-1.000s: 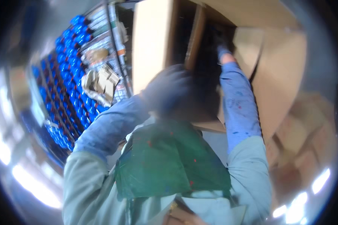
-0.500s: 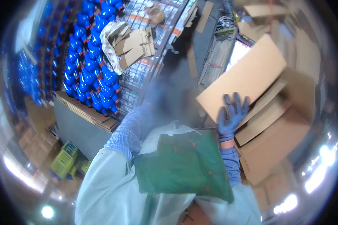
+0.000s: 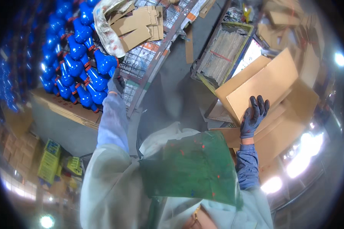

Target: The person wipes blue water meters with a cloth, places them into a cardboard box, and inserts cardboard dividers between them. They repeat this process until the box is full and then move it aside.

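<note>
My left hand, in a dark glove, is closed around the narrow red-ringed end of a blue bulb-shaped piece at the right edge of a stack. Other glossy blue pieces of that shape lie packed in rows beside it. My right hand, also gloved, rests on the near face of a brown cardboard box, its fingers stretched out over the board. The box stands tilted, with a second panel showing behind the front one.
Cut cardboard pieces and a stained white cloth lie on a wire mesh rack. A crate of grey slats stands right of centre. Flat cardboard lies under the blue stack; yellow crates sit lower left.
My left hand, blurred earlier near the middle, has moved left to the blue stack and grips a piece. The box has tilted and shifted right, my right hand staying on it.
</note>
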A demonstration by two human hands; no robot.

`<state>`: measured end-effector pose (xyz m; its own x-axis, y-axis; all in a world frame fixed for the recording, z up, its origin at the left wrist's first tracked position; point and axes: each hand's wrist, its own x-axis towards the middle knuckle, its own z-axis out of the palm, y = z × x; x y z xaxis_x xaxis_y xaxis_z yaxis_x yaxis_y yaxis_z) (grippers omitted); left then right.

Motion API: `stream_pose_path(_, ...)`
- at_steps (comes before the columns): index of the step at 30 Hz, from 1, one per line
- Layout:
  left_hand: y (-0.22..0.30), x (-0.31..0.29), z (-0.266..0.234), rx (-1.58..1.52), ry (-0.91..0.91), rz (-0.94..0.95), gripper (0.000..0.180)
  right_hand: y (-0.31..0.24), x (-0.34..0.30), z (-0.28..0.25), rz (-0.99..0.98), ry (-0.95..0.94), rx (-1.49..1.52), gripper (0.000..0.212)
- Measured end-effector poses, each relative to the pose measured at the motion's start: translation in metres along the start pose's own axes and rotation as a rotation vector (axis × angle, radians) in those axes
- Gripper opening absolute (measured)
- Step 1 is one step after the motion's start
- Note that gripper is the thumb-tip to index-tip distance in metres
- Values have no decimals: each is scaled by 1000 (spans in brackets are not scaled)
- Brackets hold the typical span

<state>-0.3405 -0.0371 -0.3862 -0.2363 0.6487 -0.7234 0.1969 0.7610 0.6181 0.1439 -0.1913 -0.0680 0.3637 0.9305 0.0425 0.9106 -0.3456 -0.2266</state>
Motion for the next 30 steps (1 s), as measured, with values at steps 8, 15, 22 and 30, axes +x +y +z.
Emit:
stream_pose_path(8,160,-193,6,-1179,-1145,-650,42,10,-3,-7,34,15,-2,33)
stream_pose_path(15,238,-302,86,-341,-1455,-483,47,10,-11,-19,173,71,69,52)
stream_pose_path(22,293,-445,254,727,-1624,620,25,27,-22,-114,176,533,1232,101)
stream_pose_path(30,237,-562,428,1055,-2104,1151,36,172,-116,-155,530,1081,1849,72)
